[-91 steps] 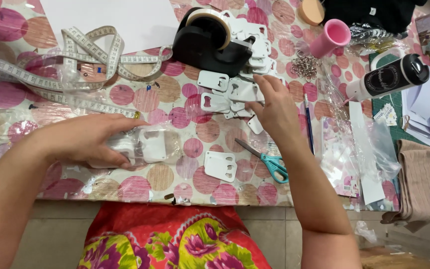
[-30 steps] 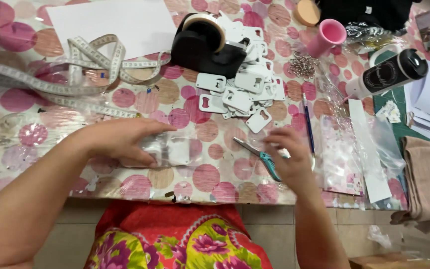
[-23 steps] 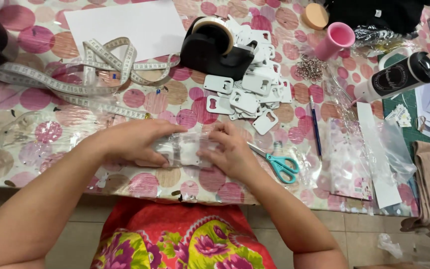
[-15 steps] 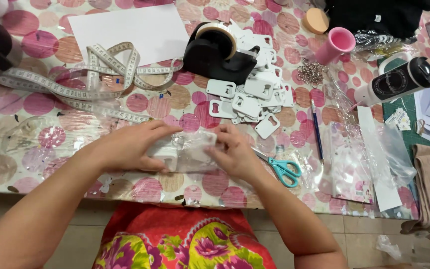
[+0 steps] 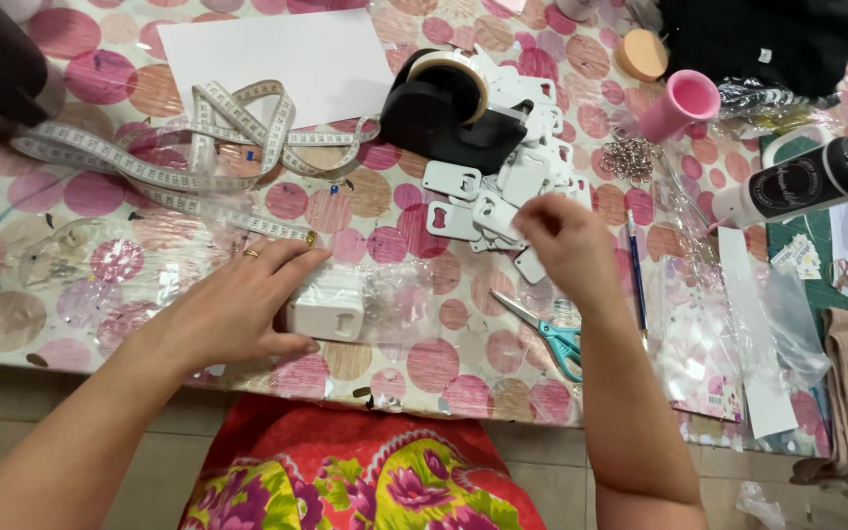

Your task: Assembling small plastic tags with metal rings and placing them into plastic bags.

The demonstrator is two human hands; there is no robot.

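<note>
My left hand (image 5: 233, 306) rests on the table and grips a small stack of white tags (image 5: 329, 312) that lies inside a clear plastic bag (image 5: 399, 299). A ring shows on one finger. My right hand (image 5: 563, 243) is farther back, with its fingers curled down onto a loose pile of white tags (image 5: 478, 201) in front of the tape dispenser. Seen from the back, the hand hides whether its fingertips pinch a tag.
A black tape dispenser (image 5: 449, 110), a coiled measuring tape (image 5: 198, 147) and a white sheet (image 5: 277, 54) lie at the back. Teal-handled scissors (image 5: 550, 339) and a blue pen (image 5: 632, 270) lie by my right arm. Further right are a pink cup (image 5: 681, 103), metal rings (image 5: 625, 157) and a black-and-white bottle (image 5: 807, 182).
My right hand has left the bag and moved back and right to the tag pile. My left hand stays on the stack in the bag.
</note>
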